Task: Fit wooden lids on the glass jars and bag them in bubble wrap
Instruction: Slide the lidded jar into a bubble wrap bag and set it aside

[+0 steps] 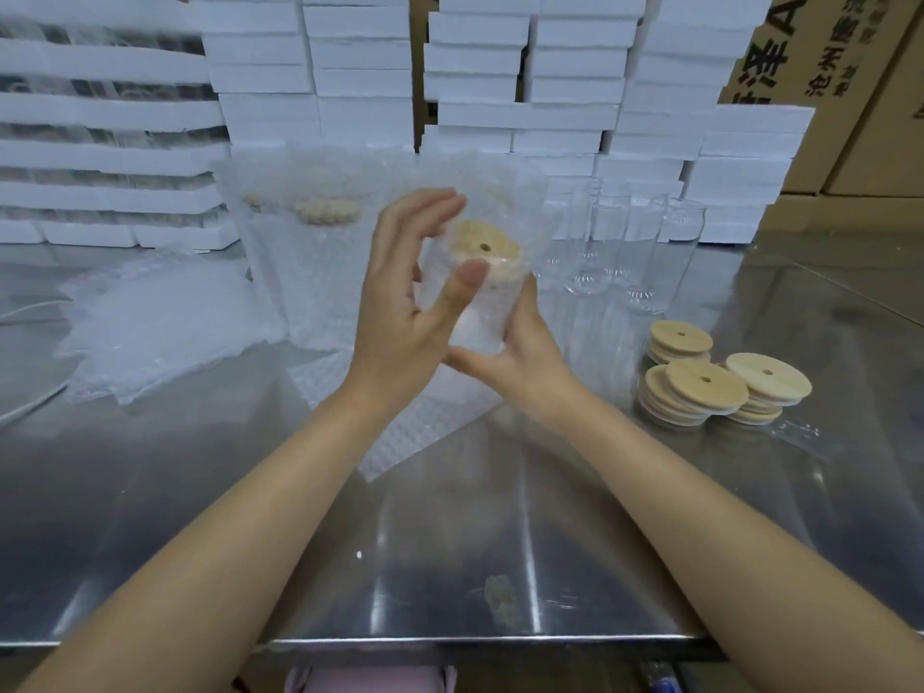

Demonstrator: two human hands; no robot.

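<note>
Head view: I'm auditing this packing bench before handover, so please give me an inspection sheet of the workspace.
Surface: steel table, reflective; a pale smear near the front edge.
Job's things: lidded jar inside a bubble wrap bag, held up; bare glass jars right rear; wooden lids stacked at right; bagged jars standing rear left; flat bubble wrap bags lying at left.
Clutter: nothing seen beyond the smear.
Hands: right hand grips the lidded jar low down; left hand has straight fingers, thumb touching the bag.
Cables: white cord at the left edge.
Surroundings: white foam boxes stacked behind; cardboard cartons upper right.
</note>
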